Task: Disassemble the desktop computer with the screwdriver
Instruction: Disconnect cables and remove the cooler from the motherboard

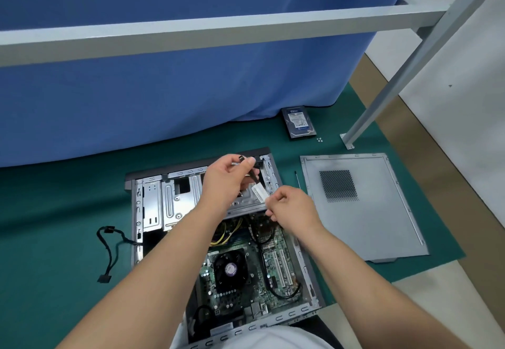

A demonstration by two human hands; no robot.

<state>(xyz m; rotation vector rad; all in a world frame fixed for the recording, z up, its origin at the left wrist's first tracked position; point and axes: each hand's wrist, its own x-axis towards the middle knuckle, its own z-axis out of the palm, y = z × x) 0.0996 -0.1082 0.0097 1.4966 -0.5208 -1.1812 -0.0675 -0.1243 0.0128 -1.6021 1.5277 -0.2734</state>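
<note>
The open computer case (149, 206) lies flat on the green mat, its motherboard (276, 264) and black CPU fan (229, 268) exposed. Above the drive cage, my left hand (226, 182) pinches the black connector end of a dark cable (252, 175). That cable carries a white label tag (259, 192). My right hand (292, 207) pinches the same cable just below the tag. The screwdriver (298, 180) lies on the mat between the case and the removed side panel; neither hand touches it.
The grey side panel (363, 209) lies flat to the right. A hard drive (299, 123) and small screws (319, 139) sit at the back. A loose black cable (108, 250) trails left of the case. A blue curtain and white frame leg (363, 119) stand behind.
</note>
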